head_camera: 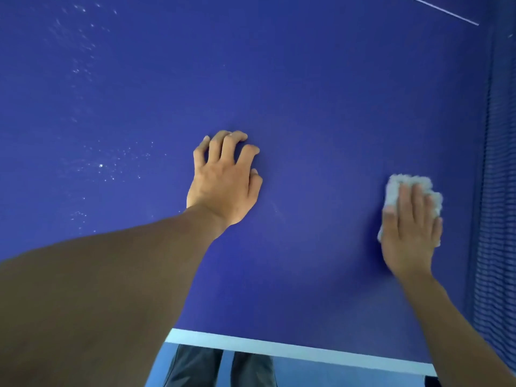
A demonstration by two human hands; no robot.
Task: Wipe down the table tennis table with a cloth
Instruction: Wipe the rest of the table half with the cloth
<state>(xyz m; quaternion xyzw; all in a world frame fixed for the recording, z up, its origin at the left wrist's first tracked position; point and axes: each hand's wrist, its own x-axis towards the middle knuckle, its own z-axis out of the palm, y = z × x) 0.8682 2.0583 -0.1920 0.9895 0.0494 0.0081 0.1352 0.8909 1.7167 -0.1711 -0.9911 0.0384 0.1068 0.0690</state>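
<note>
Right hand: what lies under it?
A white cloth lies under the right hand, flat on the blue table. Its edges show beyond the fingers; the hand covers its middle.

A: Where do we have room?
B: Across the open blue table (pixel 321 93) ahead and to our left
A: What blocks us?
B: The net (pixel 499 191) close on the right of our cloth (pixel 405 182), and our left hand (pixel 223 188) planted mid-table

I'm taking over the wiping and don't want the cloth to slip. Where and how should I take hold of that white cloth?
Probably from above, palm down. The cloth lies bunched flat on the table, so nothing stands up to pinch. Lay flat fingers across its middle, as the right hand does, and curl the thumb round its left edge, away from the net.
</note>
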